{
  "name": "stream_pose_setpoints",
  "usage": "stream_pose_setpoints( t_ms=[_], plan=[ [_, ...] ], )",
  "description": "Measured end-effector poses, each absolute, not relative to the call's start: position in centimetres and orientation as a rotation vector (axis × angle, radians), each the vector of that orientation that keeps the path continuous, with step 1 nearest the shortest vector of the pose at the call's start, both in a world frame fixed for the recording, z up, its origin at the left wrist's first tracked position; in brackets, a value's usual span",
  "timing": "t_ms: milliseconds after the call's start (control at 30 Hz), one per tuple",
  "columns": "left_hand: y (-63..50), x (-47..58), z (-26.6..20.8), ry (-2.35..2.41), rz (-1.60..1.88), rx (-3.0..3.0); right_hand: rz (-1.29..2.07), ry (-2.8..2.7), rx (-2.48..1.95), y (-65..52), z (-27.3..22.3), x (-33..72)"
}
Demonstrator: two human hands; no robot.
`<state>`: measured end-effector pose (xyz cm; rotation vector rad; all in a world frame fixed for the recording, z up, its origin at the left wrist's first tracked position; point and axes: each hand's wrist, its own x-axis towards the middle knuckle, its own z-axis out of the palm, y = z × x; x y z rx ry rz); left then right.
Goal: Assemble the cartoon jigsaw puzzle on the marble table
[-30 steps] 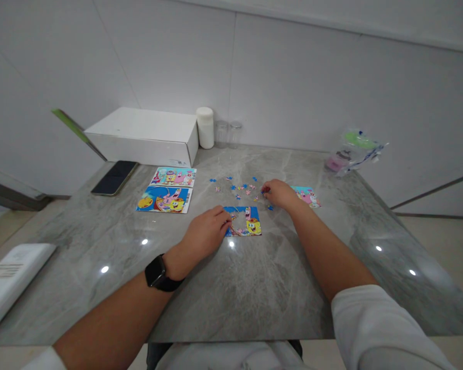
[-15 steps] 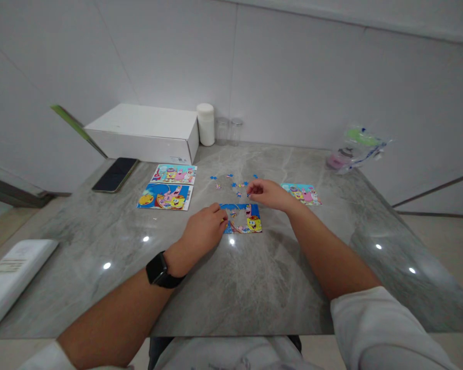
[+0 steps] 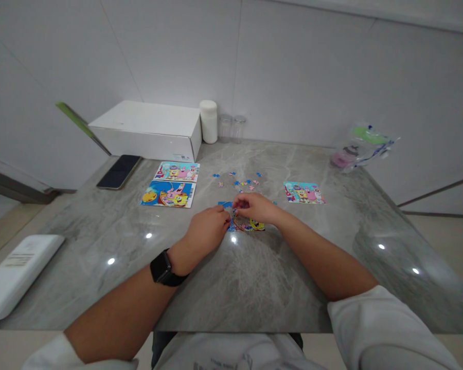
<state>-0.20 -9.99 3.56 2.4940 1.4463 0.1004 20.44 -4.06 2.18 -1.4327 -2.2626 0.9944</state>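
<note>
A partly assembled jigsaw puzzle with a cartoon picture lies in front of me, its middle partly covered by my hands. My left hand, wearing a black watch, rests at the puzzle's left edge with its fingers curled against it. Over the upper part of the puzzle, my right hand is closed in a pinch, with a small puzzle piece at the fingertips, mostly hidden. Several loose puzzle pieces lie scattered just beyond the puzzle. To the left is a matching picture card.
A second cartoon card lies behind the first, and another cartoon picture lies right. A phone, white box, white bottle, glass jars and plastic bag stand farther back. A white device sits front left.
My right hand has moved left and toward me, from the loose pieces to over the puzzle. My left hand stays at the puzzle's left edge. The view has shifted slightly.
</note>
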Motion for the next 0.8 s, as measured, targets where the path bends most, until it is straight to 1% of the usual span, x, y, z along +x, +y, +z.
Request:
stream_pose_setpoints(
  t_ms=[300,800],
  plan=[
    [-10.18,-0.05,4.02,1.451,0.064,2.484,0.939,-2.368,-1.491,-4.33,2.05,19.95],
    [-10.21,0.10,3.35,1.417,0.059,2.514,0.732,-2.450,-1.552,-4.50,1.96,19.71]
  ],
)
